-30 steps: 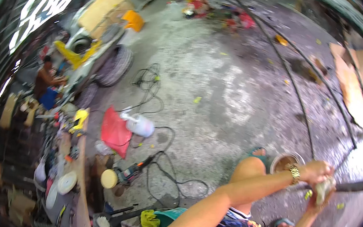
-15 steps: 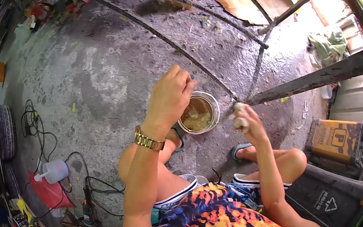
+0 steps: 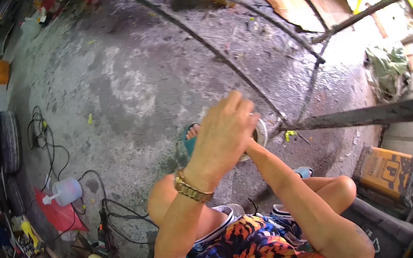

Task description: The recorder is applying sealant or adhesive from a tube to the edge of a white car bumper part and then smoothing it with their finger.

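Note:
My left hand, with a gold watch on its wrist, is raised in front of the bucket. Its fingers are curled and pinched together. Whatever they may hold is too small or hidden to make out. A round pale bucket stands on the floor behind that hand, only its right side and rim showing. My right forearm reaches across to the bucket. The right hand itself is hidden behind the left, so its fingers and anything in them do not show.
A dark metal frame of rods and a thicker bar spans the far side. At right are a yellow-and-black box and a green cloth. Cables, a red bag and a plastic bottle lie left.
My right hand, which was beside the frame's corner holding a pale lumpy thing, has moved left to the bucket. My left hand now covers much of the bucket. The view has shifted.

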Demonstrator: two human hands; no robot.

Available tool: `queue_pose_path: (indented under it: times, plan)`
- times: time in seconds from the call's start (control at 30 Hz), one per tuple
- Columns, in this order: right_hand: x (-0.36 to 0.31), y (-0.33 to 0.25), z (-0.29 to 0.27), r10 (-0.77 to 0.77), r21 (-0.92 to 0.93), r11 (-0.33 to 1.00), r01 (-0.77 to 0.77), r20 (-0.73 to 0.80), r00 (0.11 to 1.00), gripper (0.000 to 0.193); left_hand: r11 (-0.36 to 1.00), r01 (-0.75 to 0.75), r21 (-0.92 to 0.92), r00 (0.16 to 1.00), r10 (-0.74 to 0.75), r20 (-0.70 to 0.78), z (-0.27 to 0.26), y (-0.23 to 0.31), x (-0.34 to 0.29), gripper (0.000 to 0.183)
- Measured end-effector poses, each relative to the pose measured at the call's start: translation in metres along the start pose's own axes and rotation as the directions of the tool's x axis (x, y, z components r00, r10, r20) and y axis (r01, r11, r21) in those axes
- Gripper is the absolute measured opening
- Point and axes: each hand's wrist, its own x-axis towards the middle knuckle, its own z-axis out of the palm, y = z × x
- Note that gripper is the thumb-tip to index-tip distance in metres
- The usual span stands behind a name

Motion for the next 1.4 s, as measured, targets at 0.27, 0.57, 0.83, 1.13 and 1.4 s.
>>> queue_pose_path:
  times: [0.27,0.57,0.83,1.13,1.4]
  plan:
    - [0.064,-0.086,0.029,-0.202,0.018,0.979,0.201,0.1,0.974,0.038,0.999,0.036,0.033,0.999,-0.036,0.005,-0.011,-0.016,-0.008,0.016]
    - [0.11,-0.049,0.028,-0.262,-0.065,0.963,0.261,-0.009,0.965,0.036,0.999,0.031,0.036,0.999,-0.031,0.017,-0.008,-0.01,-0.018,0.017]
    - [-0.013,-0.024,-0.02,-0.283,0.221,0.933,0.285,-0.041,0.958,0.04,0.999,0.037,0.013,0.987,-0.034,-0.156,-0.032,-0.02,-0.013,0.019]
    - [-0.295,-0.067,-0.08,0.13,0.952,0.07,0.297,-0.304,0.944,0.05,0.989,-0.11,-0.095,0.988,0.099,-0.116,0.007,0.035,0.013,0.018]
    - [-0.574,-0.054,-0.059,-0.28,-0.185,0.732,0.656,-0.959,0.042,0.048,0.819,-0.201,-0.537,0.978,0.141,-0.151,0.048,0.116,-0.038,0.026]
